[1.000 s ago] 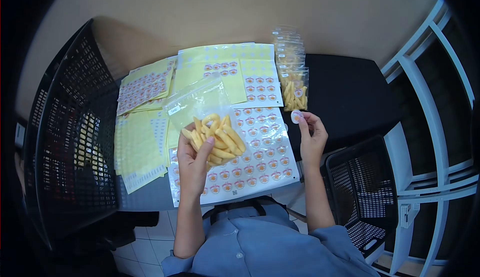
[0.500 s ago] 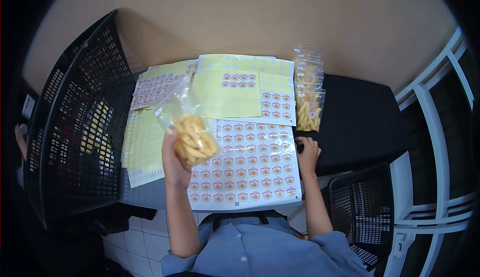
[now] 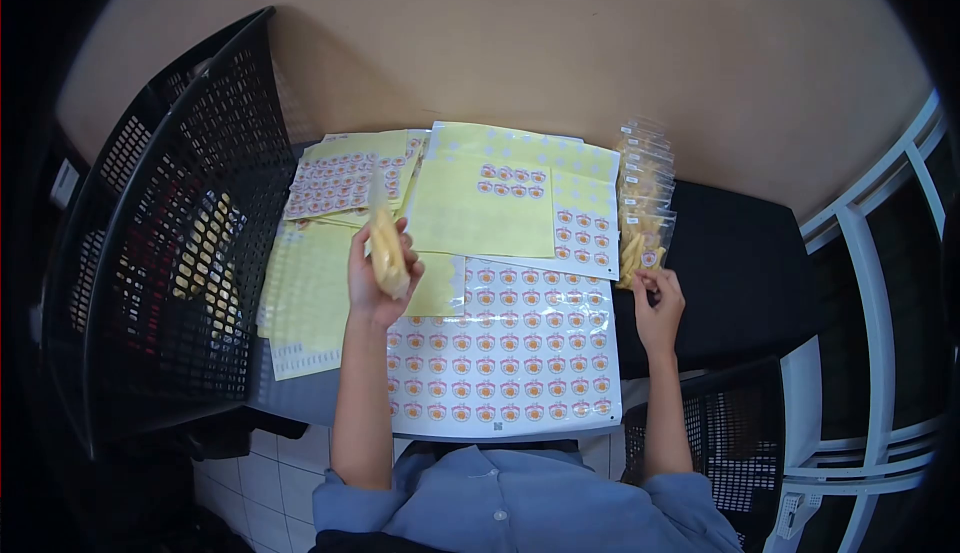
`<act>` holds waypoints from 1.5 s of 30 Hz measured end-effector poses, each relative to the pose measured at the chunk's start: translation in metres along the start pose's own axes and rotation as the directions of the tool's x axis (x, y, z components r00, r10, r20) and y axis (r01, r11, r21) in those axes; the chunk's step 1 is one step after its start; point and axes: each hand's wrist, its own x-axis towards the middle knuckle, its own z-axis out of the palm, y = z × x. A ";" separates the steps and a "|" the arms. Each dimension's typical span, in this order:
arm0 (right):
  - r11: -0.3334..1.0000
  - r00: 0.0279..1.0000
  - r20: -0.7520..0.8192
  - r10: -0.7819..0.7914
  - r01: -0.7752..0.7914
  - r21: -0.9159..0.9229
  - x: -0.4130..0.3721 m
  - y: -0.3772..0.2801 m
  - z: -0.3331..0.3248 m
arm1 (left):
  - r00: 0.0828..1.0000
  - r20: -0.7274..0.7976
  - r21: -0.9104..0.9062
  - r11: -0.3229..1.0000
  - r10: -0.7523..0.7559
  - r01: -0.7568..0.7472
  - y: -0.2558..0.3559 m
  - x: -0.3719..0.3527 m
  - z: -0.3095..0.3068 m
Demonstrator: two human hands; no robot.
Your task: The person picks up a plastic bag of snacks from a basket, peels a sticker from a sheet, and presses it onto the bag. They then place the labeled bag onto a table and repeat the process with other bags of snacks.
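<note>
Holding one clear bag (image 3: 385, 241) of yellow, finger-shaped pieces (image 3: 389, 265), the left hand (image 3: 364, 291) is clamped on it above the sheets on the desk (image 3: 745, 263). The right hand (image 3: 658, 311) has its thumb and fingertips close together at the lower edge of the front bag (image 3: 645, 248) in a row; from where I stand, I cannot tell whether they grip anything. At least six filled bags overlap there, too closely layered for an exact count. One large white sheet (image 3: 497, 350) of many round stickers lies nearest the desk's front edge. Beyond it is one yellow sheet (image 3: 470, 221) bearing eight, two rows of four. Sheet piles (image 3: 345, 185) and black lattice basketwork (image 3: 225, 143) stand left. Since half a second ago, the held bag has turned from broad face to narrow edge, and the right hand has moved up from below the row.
</note>
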 end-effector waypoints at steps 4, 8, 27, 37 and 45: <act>0.986 0.972 0.173 -0.157 0.146 0.076 0.033 -0.051 0.035 | 0.997 -0.019 0.009 0.997 -0.077 0.077 -0.003 0.049 -0.005; 0.953 0.896 0.326 -0.300 0.272 0.132 0.071 -0.063 0.109 | 0.973 0.029 -0.198 0.953 -0.229 0.230 -0.014 0.083 -0.014; 0.935 0.873 0.474 -0.112 0.253 -0.246 0.130 -0.064 0.215 | 0.944 -0.153 -0.125 0.953 -0.294 0.276 -0.021 0.089 -0.018; 0.886 0.858 0.498 -0.128 0.325 -0.332 0.131 -0.066 0.216 | 0.942 -0.155 -0.122 0.952 -0.298 0.281 -0.021 0.087 -0.020; 0.885 0.930 0.353 -0.101 0.246 -0.395 0.126 -0.074 0.218 | 0.946 -0.161 -0.094 0.959 -0.281 0.269 -0.023 0.087 -0.020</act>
